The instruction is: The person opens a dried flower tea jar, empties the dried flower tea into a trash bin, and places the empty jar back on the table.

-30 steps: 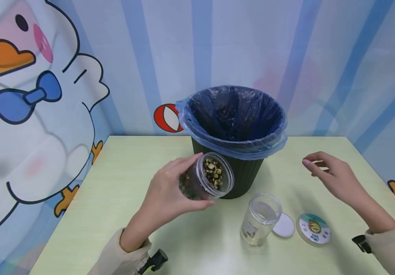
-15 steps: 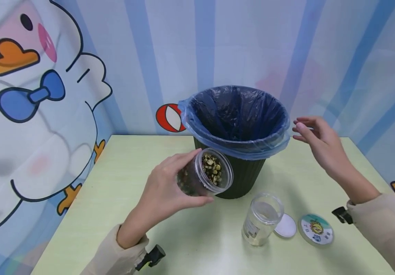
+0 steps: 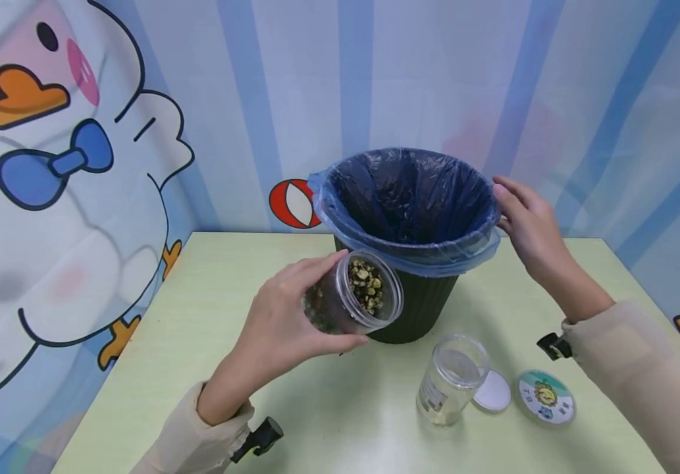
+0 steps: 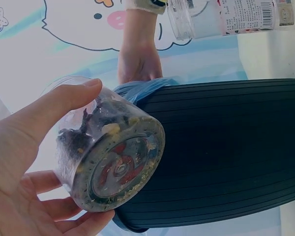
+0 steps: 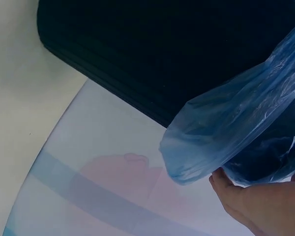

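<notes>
My left hand (image 3: pixel 283 316) grips a clear plastic jar (image 3: pixel 324 306), tilted with its open mouth toward the right. Dried yellowish and dark bits (image 3: pixel 366 286) fill it, and its round base (image 4: pixel 123 167) faces the left wrist view. Just behind the jar stands a dark ribbed trash can (image 3: pixel 419 306), lined with a blue plastic bag (image 3: pixel 340 220). At the can's right rim my right hand (image 3: pixel 532 230) holds the bag-covered edge, thumb and fingers close about it. Some of its fingers are hidden by the bag.
A second clear jar (image 3: pixel 449 382), open and upright, stands on the pale table (image 3: pixel 227 289) in front of the can. Beside it lie a white disc-shaped lid (image 3: pixel 494 393) and a printed round lid (image 3: pixel 546 398). A cartoon-printed backdrop (image 3: pixel 233 131) rises behind the table.
My right hand has moved up and left from above the table's right side to the can's rim. The left hand and its jar have risen slightly.
</notes>
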Demonstrator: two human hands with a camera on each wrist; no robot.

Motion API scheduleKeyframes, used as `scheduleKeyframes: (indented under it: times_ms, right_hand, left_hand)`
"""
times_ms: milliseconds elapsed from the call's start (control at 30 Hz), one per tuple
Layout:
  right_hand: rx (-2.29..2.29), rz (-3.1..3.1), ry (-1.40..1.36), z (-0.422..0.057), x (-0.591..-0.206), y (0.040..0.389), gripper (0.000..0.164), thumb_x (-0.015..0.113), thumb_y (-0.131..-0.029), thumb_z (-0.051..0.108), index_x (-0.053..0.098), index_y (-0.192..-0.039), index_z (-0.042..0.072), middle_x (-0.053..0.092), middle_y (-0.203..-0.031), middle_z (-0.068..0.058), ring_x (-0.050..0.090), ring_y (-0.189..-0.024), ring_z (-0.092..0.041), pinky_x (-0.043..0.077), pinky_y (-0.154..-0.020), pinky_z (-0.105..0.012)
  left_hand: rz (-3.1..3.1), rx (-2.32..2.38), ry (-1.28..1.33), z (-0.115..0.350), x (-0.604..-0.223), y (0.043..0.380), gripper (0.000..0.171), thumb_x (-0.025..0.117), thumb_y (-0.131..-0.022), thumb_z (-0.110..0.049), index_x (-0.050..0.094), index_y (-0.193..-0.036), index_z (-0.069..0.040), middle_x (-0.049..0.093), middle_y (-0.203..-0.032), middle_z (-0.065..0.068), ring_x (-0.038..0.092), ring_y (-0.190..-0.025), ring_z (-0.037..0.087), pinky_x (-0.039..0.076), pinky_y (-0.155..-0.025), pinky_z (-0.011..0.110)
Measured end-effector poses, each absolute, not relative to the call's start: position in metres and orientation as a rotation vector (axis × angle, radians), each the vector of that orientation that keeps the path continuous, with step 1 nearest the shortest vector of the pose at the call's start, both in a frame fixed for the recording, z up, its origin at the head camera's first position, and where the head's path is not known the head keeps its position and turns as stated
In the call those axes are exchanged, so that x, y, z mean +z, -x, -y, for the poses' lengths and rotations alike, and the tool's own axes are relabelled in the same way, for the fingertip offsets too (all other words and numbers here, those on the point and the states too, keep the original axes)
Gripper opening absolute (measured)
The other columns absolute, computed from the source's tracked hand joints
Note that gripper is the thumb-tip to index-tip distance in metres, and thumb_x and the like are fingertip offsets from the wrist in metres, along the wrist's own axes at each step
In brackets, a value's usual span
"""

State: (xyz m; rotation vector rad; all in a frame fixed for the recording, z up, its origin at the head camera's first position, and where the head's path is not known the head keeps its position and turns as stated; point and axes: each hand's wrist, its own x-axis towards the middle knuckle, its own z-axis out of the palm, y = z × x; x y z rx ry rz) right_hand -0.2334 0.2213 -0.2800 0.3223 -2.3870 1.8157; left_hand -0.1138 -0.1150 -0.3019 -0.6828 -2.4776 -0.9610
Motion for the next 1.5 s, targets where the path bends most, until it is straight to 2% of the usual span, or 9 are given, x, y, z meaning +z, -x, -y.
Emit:
scheduleKeyframes:
  times_ms: [100, 267, 367, 500, 667, 933, 1133, 1267, 1500]
  right_hand:
    - [1.966, 2.321, -0.259, -0.212, -0.274, 0.240, 0.065, 0.041, -0.106, 0.041, 0.026, -0.157, 0.003, 0.021, -0.162, -0.016, 0.029, -0.145, -0.027, 0.032, -0.113, -0.030]
    - [2.352, 2.059, -0.176, -0.197, -0.265, 0.248, 0.061, 0.043, -0.107, 0.030, 0.021, -0.158, 0.002, 0.015, -0.165, -0.006, 0.015, -0.149, -0.014, 0.020, -0.117, -0.026]
    - [2.386, 2.041, -0.101, -0.191, -0.263, 0.251, 0.058, 0.041, -0.108, 0.026, 0.022, -0.158, 0.004, 0.014, -0.166, -0.003, 0.009, -0.150, -0.014, 0.013, -0.118, -0.026]
    - [2.267, 2.176, -0.039, -0.186, -0.263, 0.254, 0.054, 0.034, -0.109, 0.024, 0.022, -0.159, 0.008, 0.010, -0.166, -0.003, 0.009, -0.150, -0.018, 0.012, -0.119, -0.030]
    - [2.269, 2.219, -0.038, -0.186, -0.263, 0.255, 0.052, 0.028, -0.110, 0.019, 0.020, -0.160, 0.011, 0.007, -0.167, -0.003, 0.012, -0.150, -0.019, 0.015, -0.119, -0.031]
    - [2.293, 2.265, -0.068, -0.188, -0.263, 0.255, 0.052, 0.025, -0.110, 0.021, 0.015, -0.161, 0.015, 0.003, -0.167, -0.003, 0.009, -0.150, -0.019, 0.016, -0.119, -0.032]
    - [2.244, 2.276, -0.057, -0.187, -0.262, 0.254, 0.052, 0.025, -0.110, 0.020, 0.016, -0.161, 0.013, 0.007, -0.166, -0.007, 0.014, -0.150, -0.021, 0.018, -0.118, -0.032]
    - [2.210, 2.292, -0.063, -0.187, -0.263, 0.254, 0.052, 0.024, -0.110, 0.019, 0.016, -0.161, 0.011, 0.007, -0.166, -0.008, 0.015, -0.149, -0.023, 0.018, -0.118, -0.033]
    - [2.130, 2.354, -0.066, -0.188, -0.265, 0.256, 0.052, 0.023, -0.110, 0.021, 0.014, -0.161, 0.013, -0.005, -0.167, -0.005, -0.002, -0.151, -0.023, 0.006, -0.120, -0.037]
  left_hand:
    - [2.466, -0.950, 0.692, 0.115, -0.299, 0.114, 0.096, 0.094, -0.060, -0.048, 0.055, -0.144, -0.022, 0.062, -0.132, -0.001, 0.057, -0.119, 0.017, 0.053, -0.089, 0.044]
    - [2.441, -0.937, 0.722, 0.113, -0.293, 0.115, 0.096, 0.094, -0.060, -0.049, 0.055, -0.144, -0.022, 0.062, -0.132, -0.002, 0.057, -0.119, 0.017, 0.053, -0.088, 0.044]
    - [2.431, -0.937, 0.737, 0.112, -0.291, 0.115, 0.097, 0.094, -0.059, -0.049, 0.056, -0.143, -0.021, 0.063, -0.131, -0.002, 0.057, -0.118, 0.016, 0.053, -0.088, 0.044]
    - [2.421, -0.937, 0.742, 0.112, -0.287, 0.115, 0.096, 0.095, -0.059, -0.048, 0.056, -0.143, -0.020, 0.063, -0.130, -0.001, 0.058, -0.118, 0.016, 0.053, -0.089, 0.043]
    - [2.410, -0.948, 0.747, 0.112, -0.282, 0.114, 0.095, 0.095, -0.060, -0.046, 0.057, -0.143, -0.019, 0.062, -0.131, -0.002, 0.056, -0.121, 0.016, 0.053, -0.091, 0.044]
    - [2.365, -0.958, 0.771, 0.113, -0.276, 0.118, 0.095, 0.095, -0.060, -0.044, 0.057, -0.142, -0.017, 0.062, -0.133, -0.001, 0.055, -0.123, 0.015, 0.050, -0.095, 0.042]
    - [2.308, -0.981, 0.766, 0.114, -0.264, 0.124, 0.096, 0.096, -0.060, -0.040, 0.056, -0.143, -0.015, 0.064, -0.130, 0.000, 0.059, -0.115, 0.014, 0.052, -0.090, 0.038]
    - [2.292, -0.974, 0.753, 0.114, -0.256, 0.130, 0.095, 0.096, -0.061, -0.038, 0.055, -0.144, -0.014, 0.063, -0.130, 0.001, 0.059, -0.116, 0.014, 0.052, -0.090, 0.039]
    - [2.269, -0.961, 0.738, 0.111, -0.246, 0.137, 0.096, 0.095, -0.063, -0.038, 0.053, -0.146, -0.015, 0.063, -0.130, 0.001, 0.057, -0.115, 0.017, 0.051, -0.089, 0.040]
